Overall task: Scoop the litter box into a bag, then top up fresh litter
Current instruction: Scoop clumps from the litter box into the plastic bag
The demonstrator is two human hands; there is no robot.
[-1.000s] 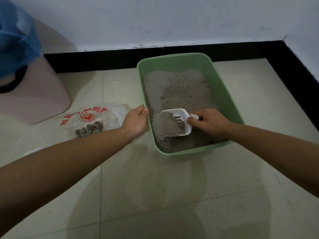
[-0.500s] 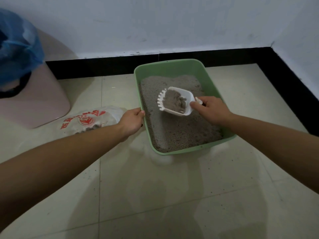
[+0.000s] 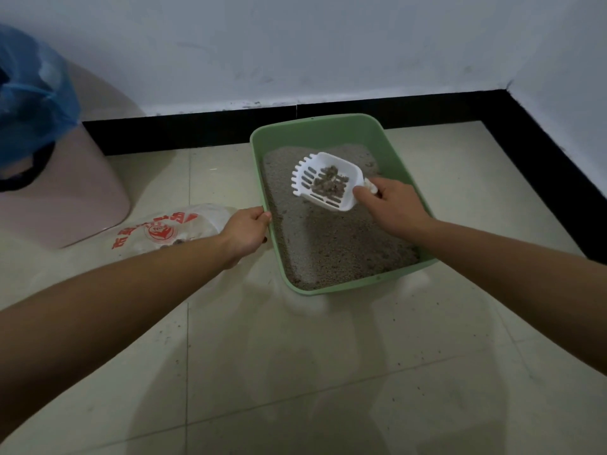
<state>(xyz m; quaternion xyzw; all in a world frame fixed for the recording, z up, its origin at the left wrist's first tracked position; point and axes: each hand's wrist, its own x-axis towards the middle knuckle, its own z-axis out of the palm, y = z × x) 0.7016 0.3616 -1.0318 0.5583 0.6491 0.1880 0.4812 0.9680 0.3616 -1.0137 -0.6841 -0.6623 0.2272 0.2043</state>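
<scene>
Tiled floor, pink bin, printed bag

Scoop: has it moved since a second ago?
Yes. Judged against the box, the scoop went from dug into the litter at the near end to lifted clear of it, toward the far end, carrying clumps.

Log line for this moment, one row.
step: scooping | right hand: holds scoop, clumps in it, over litter box | left hand: grips litter box left rim | bag: on floor left of litter box
</scene>
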